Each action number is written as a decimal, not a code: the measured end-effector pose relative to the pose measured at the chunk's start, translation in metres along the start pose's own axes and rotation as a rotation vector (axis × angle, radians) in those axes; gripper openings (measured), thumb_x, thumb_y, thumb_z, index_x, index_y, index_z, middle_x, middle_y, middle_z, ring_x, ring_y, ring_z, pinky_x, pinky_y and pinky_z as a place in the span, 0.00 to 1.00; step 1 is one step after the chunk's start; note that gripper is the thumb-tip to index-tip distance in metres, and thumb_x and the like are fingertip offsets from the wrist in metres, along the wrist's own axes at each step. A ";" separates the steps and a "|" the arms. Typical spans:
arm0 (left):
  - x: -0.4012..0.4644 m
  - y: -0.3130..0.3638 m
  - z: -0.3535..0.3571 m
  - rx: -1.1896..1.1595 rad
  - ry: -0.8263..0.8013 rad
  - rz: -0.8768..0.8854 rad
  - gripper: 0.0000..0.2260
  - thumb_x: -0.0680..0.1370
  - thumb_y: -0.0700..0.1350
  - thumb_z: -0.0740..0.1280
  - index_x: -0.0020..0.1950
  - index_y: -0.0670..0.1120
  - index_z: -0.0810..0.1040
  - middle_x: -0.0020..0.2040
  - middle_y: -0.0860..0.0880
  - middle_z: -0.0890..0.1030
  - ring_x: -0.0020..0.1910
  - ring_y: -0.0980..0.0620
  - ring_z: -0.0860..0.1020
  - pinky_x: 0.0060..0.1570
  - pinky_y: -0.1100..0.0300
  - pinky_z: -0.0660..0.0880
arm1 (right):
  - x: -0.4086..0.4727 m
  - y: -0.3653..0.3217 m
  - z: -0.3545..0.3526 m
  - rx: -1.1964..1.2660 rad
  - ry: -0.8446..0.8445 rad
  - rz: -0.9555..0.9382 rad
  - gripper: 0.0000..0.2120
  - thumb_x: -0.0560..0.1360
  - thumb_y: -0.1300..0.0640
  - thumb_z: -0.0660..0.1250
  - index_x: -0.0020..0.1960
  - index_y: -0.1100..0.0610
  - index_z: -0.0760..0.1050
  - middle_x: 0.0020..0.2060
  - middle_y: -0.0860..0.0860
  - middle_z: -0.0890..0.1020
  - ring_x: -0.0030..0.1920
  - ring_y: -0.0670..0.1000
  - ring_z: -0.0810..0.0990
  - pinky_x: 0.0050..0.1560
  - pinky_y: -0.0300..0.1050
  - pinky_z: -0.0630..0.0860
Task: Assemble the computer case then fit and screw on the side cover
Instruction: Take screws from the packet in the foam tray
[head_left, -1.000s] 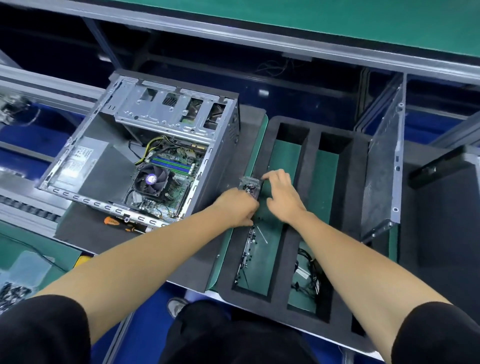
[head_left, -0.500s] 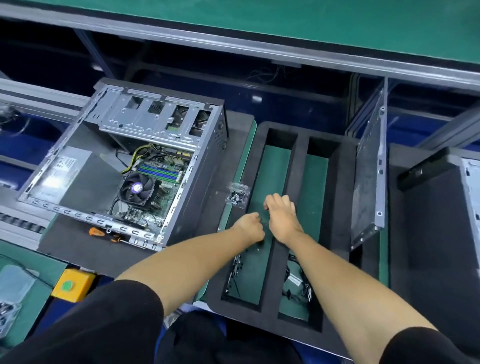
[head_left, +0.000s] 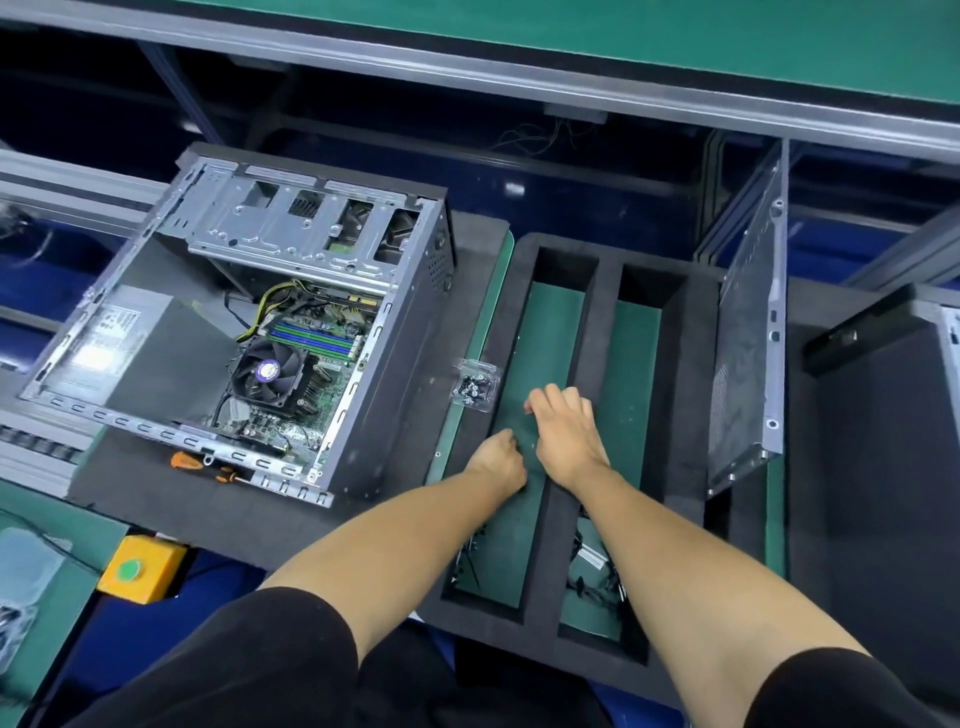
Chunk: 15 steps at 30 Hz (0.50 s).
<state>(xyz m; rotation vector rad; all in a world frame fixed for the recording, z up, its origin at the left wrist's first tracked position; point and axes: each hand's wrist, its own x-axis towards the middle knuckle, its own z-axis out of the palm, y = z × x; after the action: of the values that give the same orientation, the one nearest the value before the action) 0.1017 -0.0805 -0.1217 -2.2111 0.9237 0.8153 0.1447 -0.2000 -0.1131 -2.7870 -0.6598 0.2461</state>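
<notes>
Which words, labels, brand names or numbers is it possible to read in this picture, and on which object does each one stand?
None can be read.
White label on the grey power supply box: print blurred.
Round purple sticker on the black cooler fan: too small.
Orange-handled screwdriver: dark marks, unreadable.
Green round button on the yellow box: no text.

Computer case (head_left: 249, 291) bare matt metal; foam tray (head_left: 602, 364) black, matt; screw bag (head_left: 475, 385) glossy plastic.

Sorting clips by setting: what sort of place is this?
Probably a computer assembly line: an open computer case on a foam pad, a slotted foam tray holding parts, a bag of screws.
</notes>
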 end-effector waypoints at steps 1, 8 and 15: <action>0.001 0.000 0.000 0.015 -0.009 0.008 0.14 0.83 0.47 0.62 0.69 0.50 0.76 0.65 0.52 0.80 0.66 0.47 0.73 0.62 0.56 0.64 | 0.000 -0.001 0.000 -0.002 0.001 0.004 0.25 0.67 0.73 0.64 0.57 0.50 0.69 0.51 0.47 0.70 0.50 0.52 0.63 0.56 0.47 0.66; -0.007 -0.034 -0.025 -0.141 0.047 0.090 0.12 0.81 0.38 0.65 0.64 0.44 0.78 0.63 0.46 0.81 0.62 0.45 0.78 0.63 0.53 0.71 | -0.002 0.000 -0.003 0.080 0.017 0.040 0.26 0.67 0.74 0.62 0.59 0.52 0.71 0.52 0.49 0.71 0.51 0.52 0.64 0.57 0.48 0.67; -0.024 -0.075 -0.057 -0.384 -0.015 0.111 0.10 0.75 0.39 0.67 0.54 0.45 0.83 0.49 0.48 0.86 0.51 0.46 0.83 0.54 0.56 0.78 | -0.006 0.004 0.003 0.182 0.135 0.144 0.27 0.66 0.76 0.61 0.60 0.54 0.73 0.54 0.51 0.72 0.52 0.53 0.64 0.58 0.46 0.65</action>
<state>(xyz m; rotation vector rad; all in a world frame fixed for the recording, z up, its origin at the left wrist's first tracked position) 0.1625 -0.0688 -0.0469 -2.4891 0.9519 1.1399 0.1398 -0.2054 -0.1164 -2.6500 -0.3844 0.1362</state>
